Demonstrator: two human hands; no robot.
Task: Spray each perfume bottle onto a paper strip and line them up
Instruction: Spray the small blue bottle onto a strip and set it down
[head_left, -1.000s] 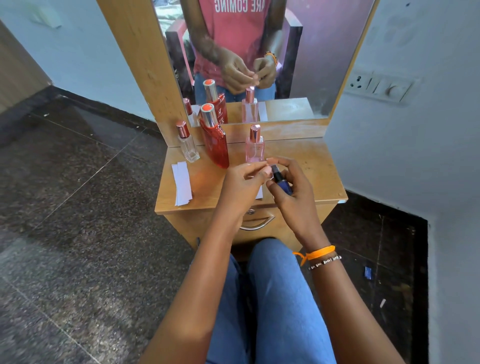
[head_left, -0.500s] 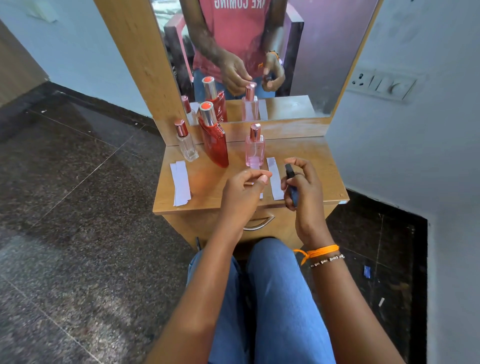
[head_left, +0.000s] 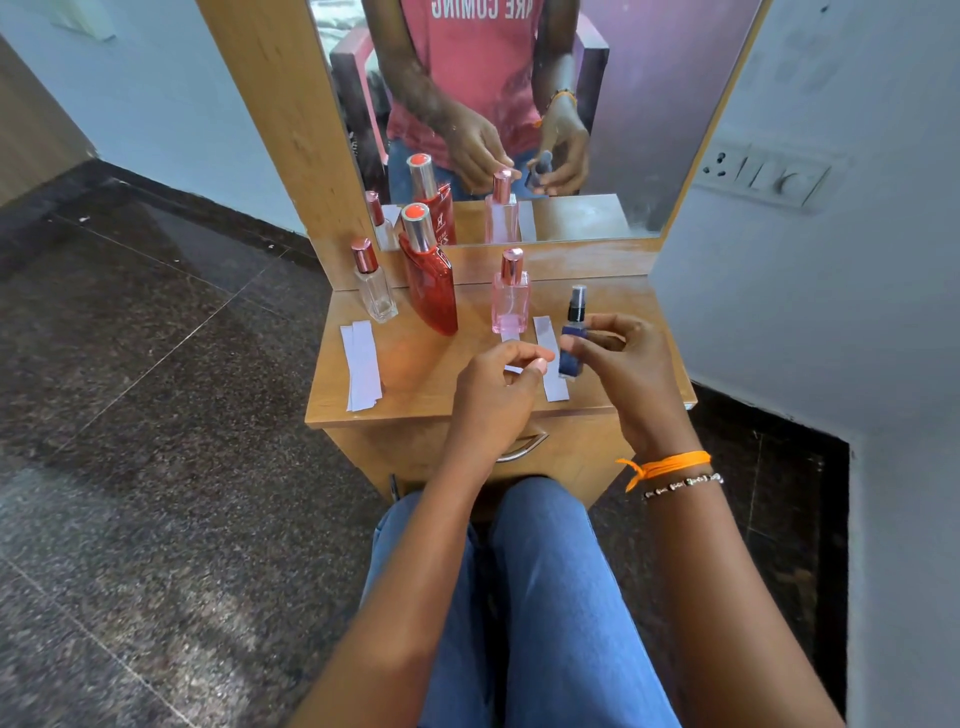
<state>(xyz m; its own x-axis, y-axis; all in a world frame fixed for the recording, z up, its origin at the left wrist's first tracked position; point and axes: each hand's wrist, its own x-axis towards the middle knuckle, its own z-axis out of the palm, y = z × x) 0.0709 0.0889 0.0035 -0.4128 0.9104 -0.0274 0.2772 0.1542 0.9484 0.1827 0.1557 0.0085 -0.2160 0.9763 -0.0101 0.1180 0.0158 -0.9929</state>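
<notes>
Right hand (head_left: 631, 369) pinches the blue bottle (head_left: 573, 345) upright, nozzle clear, just right of a paper strip (head_left: 550, 364) — likely staged to spray; left hand (head_left: 501, 387) beside it, fingers loosely curled, looks empty.

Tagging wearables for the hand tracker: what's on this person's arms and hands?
Both forearms bare, no sleeves showing, no gloves. The right wrist carries an orange thread band with a loose tail and a thin beaded bracelet below it. Left hand and wrist show nothing worn.
</notes>
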